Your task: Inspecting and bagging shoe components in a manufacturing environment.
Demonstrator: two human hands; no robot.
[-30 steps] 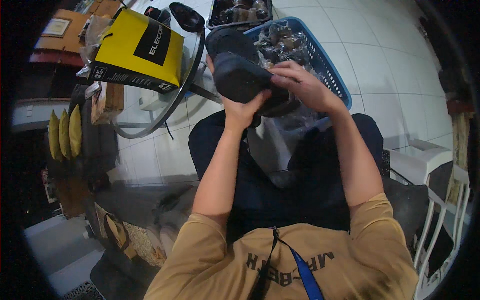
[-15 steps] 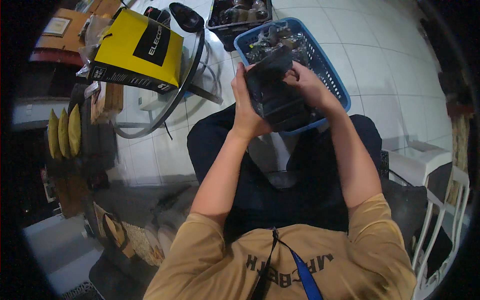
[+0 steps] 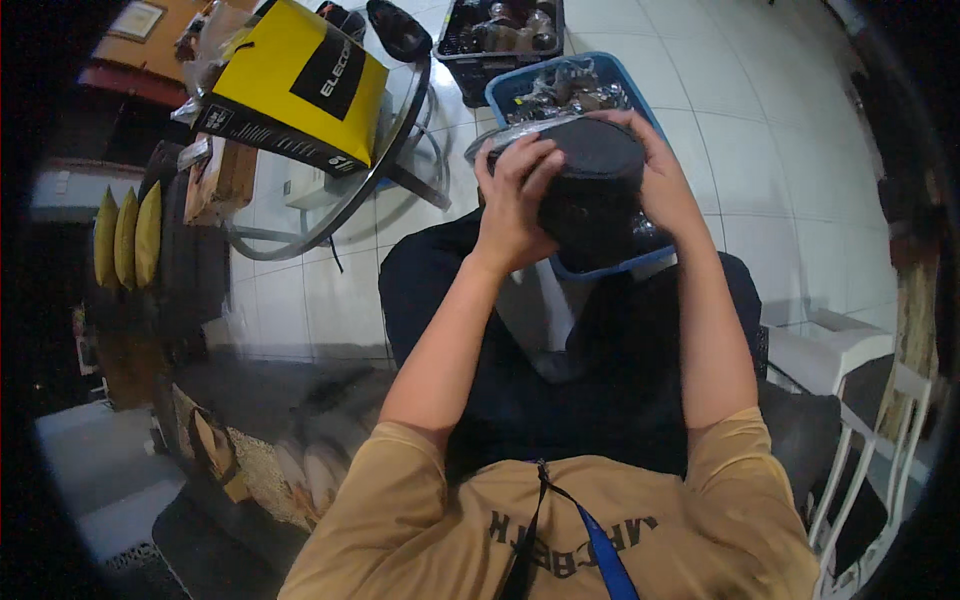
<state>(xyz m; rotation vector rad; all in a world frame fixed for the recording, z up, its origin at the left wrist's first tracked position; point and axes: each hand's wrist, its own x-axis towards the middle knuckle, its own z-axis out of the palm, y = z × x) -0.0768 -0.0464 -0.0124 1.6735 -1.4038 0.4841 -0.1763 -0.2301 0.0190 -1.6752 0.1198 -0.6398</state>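
Over my lap I hold a black, bulky item with a flat, rounded top and a darker lower part; its exact kind is unclear. My left hand is closed on its left side, with the fingers bent over the upper edge. Clear plastic shows beside those fingers. At the other side my right hand grips it, fingers along the far edge. Just beyond and partly beneath it stands a blue plastic basket, holding several dark things in clear plastic wrapping.
A black crate with dark items stands beyond the basket. To the left, a round glass-topped table bears a yellow and black bag and a black shoe. A white chair is at the right.
The black item has turned and moved slightly right, showing a flat rounded top. My left fingers now bend over its edge, and my right hand has shifted to its outer side.
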